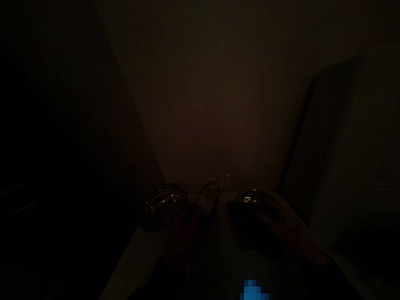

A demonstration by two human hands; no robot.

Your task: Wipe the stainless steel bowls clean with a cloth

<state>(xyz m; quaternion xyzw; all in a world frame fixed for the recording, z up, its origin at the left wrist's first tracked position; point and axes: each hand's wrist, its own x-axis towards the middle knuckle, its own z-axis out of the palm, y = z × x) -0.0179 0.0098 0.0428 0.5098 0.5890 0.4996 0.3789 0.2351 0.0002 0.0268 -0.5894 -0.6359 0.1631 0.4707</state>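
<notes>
The scene is very dark. My right hand [287, 229] reaches in from the lower right, and its fingers seem wrapped round a dark flat object [250, 229] over a pale tabletop [140, 254]. Just beyond the fingers stands a small round shiny thing [249, 198]. A dim reddish shape [184, 237] at lower centre may be my left hand; its fingers cannot be made out. To its left a round glass dish or jar [163, 206] stands on the table.
A wall socket [217, 180] sits low on the back wall with a cable [206, 198] running down from it. Dark walls or furniture close in on both sides. A blurred blue patch [254, 290] shows at the bottom edge.
</notes>
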